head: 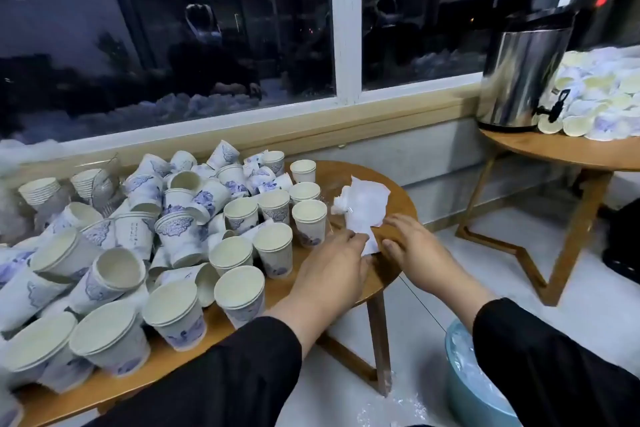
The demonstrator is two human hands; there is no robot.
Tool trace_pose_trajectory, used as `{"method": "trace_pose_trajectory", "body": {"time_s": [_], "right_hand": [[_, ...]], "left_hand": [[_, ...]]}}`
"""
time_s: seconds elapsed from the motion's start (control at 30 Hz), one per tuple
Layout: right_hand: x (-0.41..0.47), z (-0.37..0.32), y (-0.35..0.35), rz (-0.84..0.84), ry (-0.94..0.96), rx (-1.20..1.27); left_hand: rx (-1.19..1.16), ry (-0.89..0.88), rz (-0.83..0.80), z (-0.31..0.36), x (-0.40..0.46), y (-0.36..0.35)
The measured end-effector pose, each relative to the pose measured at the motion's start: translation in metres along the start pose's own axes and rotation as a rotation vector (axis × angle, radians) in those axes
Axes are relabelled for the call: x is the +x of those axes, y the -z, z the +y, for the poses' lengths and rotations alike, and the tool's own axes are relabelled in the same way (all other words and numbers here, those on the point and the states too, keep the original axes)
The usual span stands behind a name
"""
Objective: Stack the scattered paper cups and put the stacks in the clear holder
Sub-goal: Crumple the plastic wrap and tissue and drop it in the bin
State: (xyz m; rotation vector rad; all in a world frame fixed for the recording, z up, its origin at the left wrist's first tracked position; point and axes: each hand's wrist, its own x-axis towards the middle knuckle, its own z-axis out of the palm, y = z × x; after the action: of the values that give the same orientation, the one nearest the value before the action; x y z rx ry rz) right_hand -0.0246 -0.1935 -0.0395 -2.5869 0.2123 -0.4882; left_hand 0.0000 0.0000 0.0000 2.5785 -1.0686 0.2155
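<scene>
Near edge: left hand pinching the lower corner of a white plastic wrapper; right hand released, fingers flat on the table just beside it. Judged step: clearing the wrapper before stacking. Advised: lift clear, away from the upright short stacks touching its left side. Further left: scattered paper cups, many tipped. Far left: clear holder, stacks apparently inside; outline hard to tell.

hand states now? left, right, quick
Left hand: pinching the white plastic wrapper at its near edge.
Right hand: open, fingers straight, resting on the wrapper's corner.
</scene>
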Motion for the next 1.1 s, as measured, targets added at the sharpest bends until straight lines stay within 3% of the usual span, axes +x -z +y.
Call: {"method": "trace_pose_trajectory", "body": {"time_s": [0.17,0.43,0.67,0.87,1.1], "right_hand": [[0.029,0.017,-0.007,-0.049,-0.021,0.068],[0.102,0.027,-0.023,-0.103,0.006,0.056],[0.154,0.034,-0.041,-0.372,-0.053,-0.128],[0.131,0.029,-0.043,-0.178,0.016,-0.151],[0.092,0.019,-0.019,-0.082,-0.1,0.139]], "left_hand": [[-0.107,0.209,0.004,-0.002,0.044,-0.046],[-0.127,0.213,-0.013,-0.031,0.056,-0.092],[-0.228,0.22,0.082,-0.037,0.056,-0.091],[-0.303,0.253,0.179,-0.037,0.056,-0.09],[-0.43,0.208,0.194,-0.036,0.054,-0.082]]}}
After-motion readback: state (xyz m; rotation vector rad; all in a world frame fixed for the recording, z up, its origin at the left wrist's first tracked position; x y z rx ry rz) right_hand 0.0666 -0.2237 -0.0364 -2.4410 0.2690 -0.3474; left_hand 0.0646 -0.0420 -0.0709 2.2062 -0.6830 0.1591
